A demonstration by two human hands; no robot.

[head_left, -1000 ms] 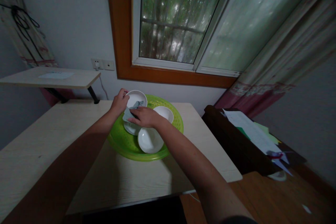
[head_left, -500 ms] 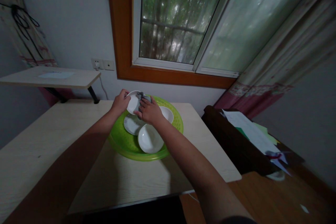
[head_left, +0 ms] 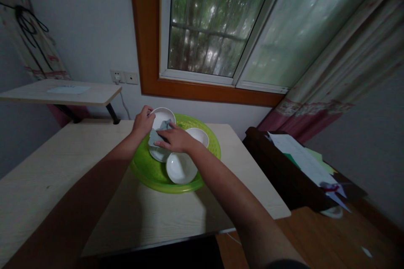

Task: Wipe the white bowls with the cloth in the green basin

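My left hand [head_left: 143,122] grips the left rim of a white bowl [head_left: 163,114], which is tilted over the far left of a green plastic basket [head_left: 151,180]. In my right hand [head_left: 176,138] is a grey cloth [head_left: 155,138], pressed against the near side of that bowl. A white plate [head_left: 158,154] lies in the basket below, partly covered by the cloth and hand. Another white bowl [head_left: 181,169] sits at the basket's near side. One more white bowl [head_left: 199,135] rests behind my right wrist, partly hidden.
The basket stands on a pale wooden table [head_left: 107,214]. A raised shelf [head_left: 94,97] with a sheet of paper is at the left. Beyond the table are the wall and a window [head_left: 208,29]. A dark cabinet [head_left: 271,168] with papers is on the right.
My right hand has moved the cloth down and to the left, from the bowl's right side to its near edge. More of the bowl's inside shows. My left hand keeps its hold.
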